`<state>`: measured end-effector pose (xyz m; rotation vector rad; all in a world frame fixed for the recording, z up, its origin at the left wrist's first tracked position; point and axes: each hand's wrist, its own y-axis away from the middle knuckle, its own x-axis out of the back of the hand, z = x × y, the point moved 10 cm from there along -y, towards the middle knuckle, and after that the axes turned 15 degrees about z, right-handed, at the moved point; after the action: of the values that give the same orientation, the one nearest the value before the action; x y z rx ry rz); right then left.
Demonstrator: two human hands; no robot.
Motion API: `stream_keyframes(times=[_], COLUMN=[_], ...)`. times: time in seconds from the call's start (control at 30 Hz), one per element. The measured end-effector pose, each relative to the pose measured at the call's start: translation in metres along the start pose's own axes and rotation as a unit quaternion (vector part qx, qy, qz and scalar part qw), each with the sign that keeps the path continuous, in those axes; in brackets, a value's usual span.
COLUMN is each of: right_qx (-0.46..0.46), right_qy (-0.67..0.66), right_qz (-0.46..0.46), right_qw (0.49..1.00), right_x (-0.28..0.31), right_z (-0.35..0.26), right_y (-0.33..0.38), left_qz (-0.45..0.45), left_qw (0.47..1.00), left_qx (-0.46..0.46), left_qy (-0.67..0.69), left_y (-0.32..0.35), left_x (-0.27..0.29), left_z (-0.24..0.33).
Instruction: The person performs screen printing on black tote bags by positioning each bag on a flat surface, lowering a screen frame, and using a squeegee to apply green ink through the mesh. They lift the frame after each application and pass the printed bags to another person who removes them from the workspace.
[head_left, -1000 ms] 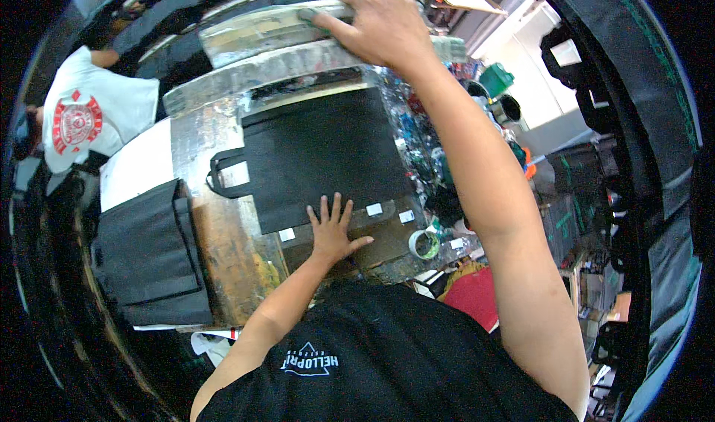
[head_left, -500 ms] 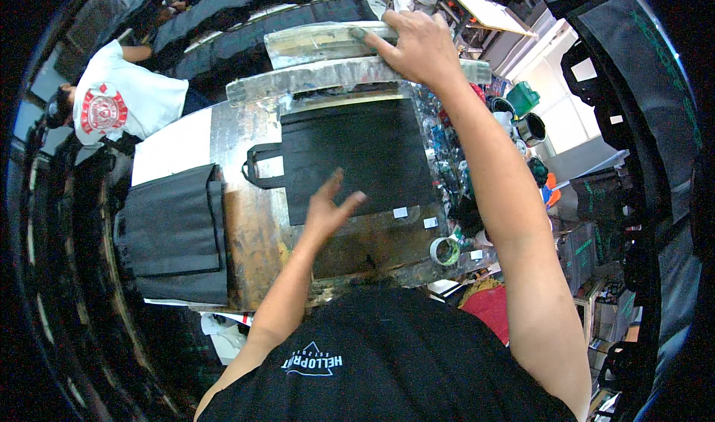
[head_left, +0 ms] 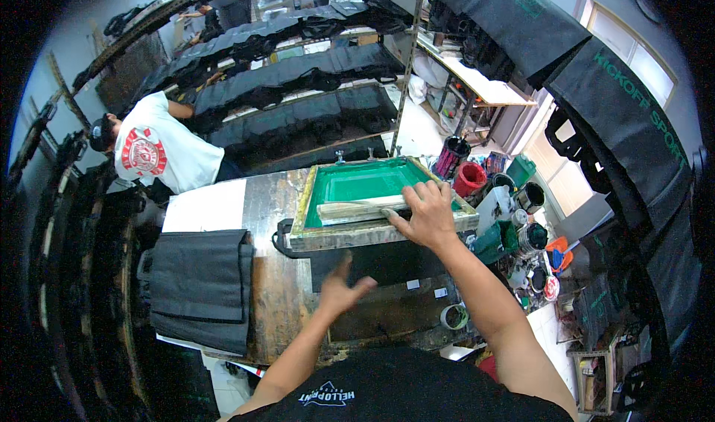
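My right hand (head_left: 428,213) is closed round the right end of a squeegee (head_left: 354,210) with a pale wooden handle. The squeegee lies across the near part of a screen-printing frame (head_left: 365,236), whose inside is coated with green ink (head_left: 365,180). Under the frame's near edge a black fabric bag (head_left: 376,264) shows in part on the work table, and the rest of it is hidden. Its loop handle (head_left: 281,237) sticks out at the left. My left hand (head_left: 341,288) is open and holds nothing, thumb and fingers spread, over the near edge of the bag.
Left on the table (head_left: 275,295) lies a stack of black bags (head_left: 197,284). Ink pots and a red bucket (head_left: 469,178) crowd the right side, with a tape roll (head_left: 453,317) nearer me. A co-worker (head_left: 167,143) stands far left by racks of black bags.
The printing frame, tilted up before, has come down over the bag with my right hand. My view has lifted, and my left hand stays open near the bag.
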<state>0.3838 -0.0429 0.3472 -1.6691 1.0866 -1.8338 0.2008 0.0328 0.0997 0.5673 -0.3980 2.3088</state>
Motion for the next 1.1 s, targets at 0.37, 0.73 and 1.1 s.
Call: stream_keyframes(times=[0.37,0.73,1.1], right_qx=[0.024,0.014,-0.015], right_qy=[0.012,-0.005,-0.009], right_qz=[0.033,-0.109,-0.247], right_qw=[0.999,0.994,0.969], right_x=[0.007,-0.02,-0.113], right_z=[0.003,-0.014,0.015], right_y=[-0.017,0.056,0.146], left_qz=[-0.192,0.114,0.175], left_qw=[0.908,0.726,0.682], left_qx=[-0.185,0.272,0.456], left_qy=[-0.322,0.621,0.544], left_y=[0.048,0.028,0.101], left_x=[-0.144,0.048,-0.019], left_z=[-0.018,0.035,-0.102])
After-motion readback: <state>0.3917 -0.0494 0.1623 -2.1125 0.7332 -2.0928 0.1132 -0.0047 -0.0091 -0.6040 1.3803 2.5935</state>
